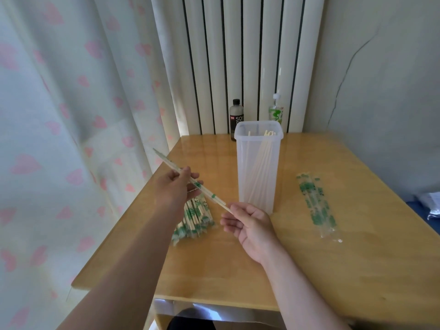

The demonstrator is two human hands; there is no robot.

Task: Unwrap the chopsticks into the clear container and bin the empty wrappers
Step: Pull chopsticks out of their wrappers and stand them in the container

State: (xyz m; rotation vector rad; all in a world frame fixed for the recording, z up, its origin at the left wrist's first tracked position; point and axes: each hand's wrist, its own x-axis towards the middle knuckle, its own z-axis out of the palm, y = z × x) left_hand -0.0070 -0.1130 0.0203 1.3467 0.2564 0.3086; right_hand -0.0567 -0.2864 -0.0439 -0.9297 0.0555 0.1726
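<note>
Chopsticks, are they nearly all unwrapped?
Not yet. Several bare chopsticks stand in the clear container, and empty wrappers lie on the table, unbinned. The left hand and right hand hold one wrapped pair. A pile of wrapped chopsticks waits.

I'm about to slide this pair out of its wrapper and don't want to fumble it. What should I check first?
1. Left hand grips the wrapped pair mid-length: ok.
2. Right hand pinches its near end: ok.
3. Wrapper torn open at that end: cannot tell.
4. Clear container upright and uncovered: ok.
5. Room left inside it: ok, only a few chopsticks.
6. Bin in sight: not ok; empty wrappers lie on the table.
</note>
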